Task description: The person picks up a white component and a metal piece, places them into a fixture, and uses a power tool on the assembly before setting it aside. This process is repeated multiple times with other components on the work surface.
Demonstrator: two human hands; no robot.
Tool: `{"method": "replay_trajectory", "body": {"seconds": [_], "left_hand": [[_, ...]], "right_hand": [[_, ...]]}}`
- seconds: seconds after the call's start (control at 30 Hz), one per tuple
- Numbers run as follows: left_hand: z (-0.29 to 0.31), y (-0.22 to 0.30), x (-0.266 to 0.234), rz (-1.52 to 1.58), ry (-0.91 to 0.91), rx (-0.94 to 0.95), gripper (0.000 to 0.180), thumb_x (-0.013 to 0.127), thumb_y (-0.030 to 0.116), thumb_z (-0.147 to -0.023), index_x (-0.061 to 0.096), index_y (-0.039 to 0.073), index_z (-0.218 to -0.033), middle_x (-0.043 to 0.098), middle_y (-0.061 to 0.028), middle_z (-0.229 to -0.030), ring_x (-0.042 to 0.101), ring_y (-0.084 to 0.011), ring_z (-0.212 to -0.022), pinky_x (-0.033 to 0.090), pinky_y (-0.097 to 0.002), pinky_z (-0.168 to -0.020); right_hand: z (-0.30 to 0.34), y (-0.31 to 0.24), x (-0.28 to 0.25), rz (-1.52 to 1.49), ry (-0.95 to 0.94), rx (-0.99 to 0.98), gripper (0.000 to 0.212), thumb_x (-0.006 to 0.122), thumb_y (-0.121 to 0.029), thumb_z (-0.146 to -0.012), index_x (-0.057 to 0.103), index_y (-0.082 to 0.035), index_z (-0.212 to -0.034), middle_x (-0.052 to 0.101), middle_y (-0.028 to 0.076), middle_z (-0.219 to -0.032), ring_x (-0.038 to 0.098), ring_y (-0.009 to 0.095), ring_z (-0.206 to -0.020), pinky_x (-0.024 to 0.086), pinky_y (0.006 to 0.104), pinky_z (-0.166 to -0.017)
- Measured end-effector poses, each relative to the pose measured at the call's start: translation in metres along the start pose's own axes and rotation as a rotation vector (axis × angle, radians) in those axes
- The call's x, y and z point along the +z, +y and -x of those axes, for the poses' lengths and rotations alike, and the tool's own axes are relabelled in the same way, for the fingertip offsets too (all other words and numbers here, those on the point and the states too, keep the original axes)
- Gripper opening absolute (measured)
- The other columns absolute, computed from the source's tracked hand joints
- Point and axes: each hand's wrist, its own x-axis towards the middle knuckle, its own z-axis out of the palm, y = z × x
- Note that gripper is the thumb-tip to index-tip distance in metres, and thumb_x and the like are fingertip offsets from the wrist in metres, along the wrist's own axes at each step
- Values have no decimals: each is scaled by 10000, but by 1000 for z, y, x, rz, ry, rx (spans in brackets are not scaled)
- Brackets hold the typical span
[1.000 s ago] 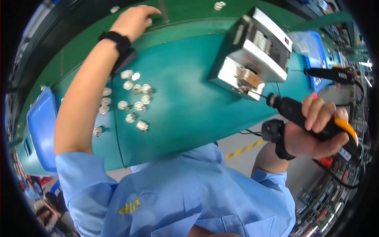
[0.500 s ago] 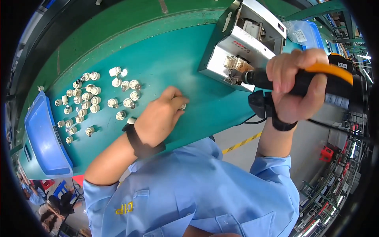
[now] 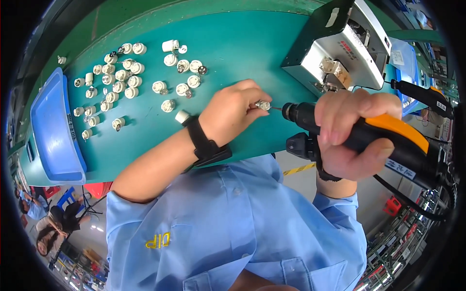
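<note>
My left hand [image 3: 232,112] is closed, pinching a small white cylindrical part with a metal top [image 3: 263,105] between thumb and fingertips. Wrapped round a black and orange electric screwdriver [image 3: 397,132], my right hand [image 3: 357,128] holds it nearly level. Its thin bit points left and reaches the metal top of the pinched part; whether the tip sits in a screw is too small to tell. Several similar white parts with metal pieces [image 3: 121,75] stand on the green mat [image 3: 238,53] to the left. One white part [image 3: 182,116] lies beside my left wrist.
A silver and black box-shaped screw feeder [image 3: 335,53] stands at the far right. Behind it are a blue bin [image 3: 407,80] and a second black screwdriver [image 3: 422,97]. A blue tray [image 3: 56,126] lies at the left edge. A black cable [image 3: 407,203] trails from my screwdriver.
My right hand has brought the screwdriver away from the screw feeder, down and left to the part. The left hand has lifted the white part from the mat toward the bit. The view has shifted.
</note>
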Motion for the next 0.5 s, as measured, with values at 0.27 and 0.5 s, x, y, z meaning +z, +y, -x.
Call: {"method": "replay_trajectory", "body": {"seconds": [0.27, 0.5], "left_hand": [[3, -2, -4, 15, 3, 21, 218, 727, 13, -730, 664, 32, -938, 618, -102, -866, 640, -257, -716, 516, -356, -628], [3, -1, -6, -7, -1, 40, 200, 714, 14, -742, 661, 28, -935, 618, -108, -877, 642, -263, -739, 516, -364, -651]], "right_hand": [[1, 7, 17, 98, 29, 113, 453, 676, -389, -873, 430, -27, -991, 524, 47, -608, 524, 148, -515, 480, 298, -503], [-4, 15, 13, 97, -165, 90, 429, 678, -359, -876, 434, -35, -1017, 564, 65, -673, 558, 158, -560, 499, 309, -538]]}}
